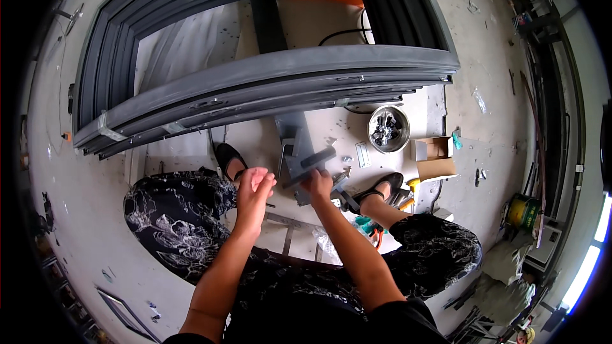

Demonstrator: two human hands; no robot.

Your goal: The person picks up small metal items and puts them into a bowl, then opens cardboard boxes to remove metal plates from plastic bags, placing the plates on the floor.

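The big dark grey window frame [255,83] fills the far side of the floor [83,229], lying flat with its stacked profiles running from the left edge across to the right. In front of it, between the person's two feet in black shoes, lies a grey metal bracket piece [299,153] with a dark handle [317,158] on it, and that is where the work sits. The right hand [319,183] has its grip closed on the near end of that handle assembly, pressing it down. The left hand [255,181] hovers just beside it, fingers pinched narrow on something too small to make out. To the right, a round metal bowl [388,129] of small dark fittings sits near the frame's edge, with an open cardboard box [435,156] beside it. Risks, as I judge them: whatever tiny part the left hand pinches could slip and vanish among the loose hardware [344,181] scattered by the right foot, and the handle could twist if that hold loosens. Open room is tight here, with the frame ahead and knees on both sides; the clearer floor lies out to the left and far right.
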